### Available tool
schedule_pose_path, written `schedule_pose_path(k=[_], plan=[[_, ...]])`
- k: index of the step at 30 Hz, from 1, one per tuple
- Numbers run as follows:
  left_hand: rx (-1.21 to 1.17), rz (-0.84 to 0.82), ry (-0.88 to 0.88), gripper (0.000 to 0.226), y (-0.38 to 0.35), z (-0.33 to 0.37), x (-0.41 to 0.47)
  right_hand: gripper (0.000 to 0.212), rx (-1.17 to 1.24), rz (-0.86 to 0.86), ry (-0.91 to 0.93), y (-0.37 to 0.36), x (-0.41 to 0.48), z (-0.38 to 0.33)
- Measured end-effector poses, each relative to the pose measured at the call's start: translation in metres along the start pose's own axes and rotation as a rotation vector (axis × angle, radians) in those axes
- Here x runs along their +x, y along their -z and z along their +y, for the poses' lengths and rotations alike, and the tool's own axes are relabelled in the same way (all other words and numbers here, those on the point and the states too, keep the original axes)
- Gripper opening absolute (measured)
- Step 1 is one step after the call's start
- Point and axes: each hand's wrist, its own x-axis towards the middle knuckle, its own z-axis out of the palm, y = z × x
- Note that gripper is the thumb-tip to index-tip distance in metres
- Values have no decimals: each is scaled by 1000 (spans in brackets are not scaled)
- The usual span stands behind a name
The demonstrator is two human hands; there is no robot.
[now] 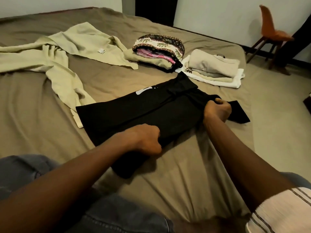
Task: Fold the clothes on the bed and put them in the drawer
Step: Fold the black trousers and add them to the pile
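While both hands grip a black garment (134,111) near the front edge of the bed (33,123), the folding is only partly done. The left hand (144,139) has its fingers (157,134) curled tight round the garment's near edge. The right hand (217,110) bunches the cloth in a closed fist at the garment's right end. The garment lies flat, its sides apparently folded inward into a long strip, so it seems midway through its own folding.

Toward the far right corner of the bed sit two finished stacks side by side: a patterned pile (159,46) and a cream and white pile (213,66). A large pale green garment (58,52) sprawls unfolded across the left half of the bed, not yet dealt with. No drawer is in view, so putting everything away appears to remain. An orange chair (272,31) stands beyond the bed's right edge.
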Motion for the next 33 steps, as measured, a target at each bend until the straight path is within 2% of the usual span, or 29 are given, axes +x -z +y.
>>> schedule_pose_path(k=[3, 5, 8, 10, 12, 15, 18, 22, 25, 27, 30, 31, 33], plan=[[-210, -13, 61, 42, 26, -36, 3, 31, -24, -52, 144, -34, 0, -21], [-296, -25, 101, 48, 37, -60, 8, 37, -151, -150, 304, -59, -3, -29], [-278, -21, 188, 54, 40, -90, 23, 69, -512, -450, 451, -84, -11, -21], [-258, -43, 231, 54, 40, -107, 32, 78, -800, -587, 529, -95, -14, -7], [-289, -44, 239, 46, 41, -118, 37, 80, -943, -610, 604, -98, -16, 8], [-323, -5, 207, 27, 41, -131, 40, 81, -1026, -564, 649, -100, -12, 27], [-339, 32, 176, 26, 44, -134, 38, 81, -1035, -479, 628, -92, -3, 30], [-254, 44, 231, 34, 46, -143, 31, 77, -1050, -501, 625, -88, 2, 33], [-13, 107, 347, 40, 46, -140, 22, 76, -983, -492, 664, -82, -1, 37], [187, 259, 387, 48, 41, -126, 21, 74, -879, -424, 778, -75, -6, 44], [148, 588, 200, 45, 29, -91, 34, 58, -644, -402, 1013, -62, -16, 50], [68, 629, 101, 36, 25, -79, 40, 53, -625, -453, 1069, -59, -18, 51], [-81, 538, -5, 25, 16, -62, 56, 56, -708, -584, 1138, -58, -15, 48]])
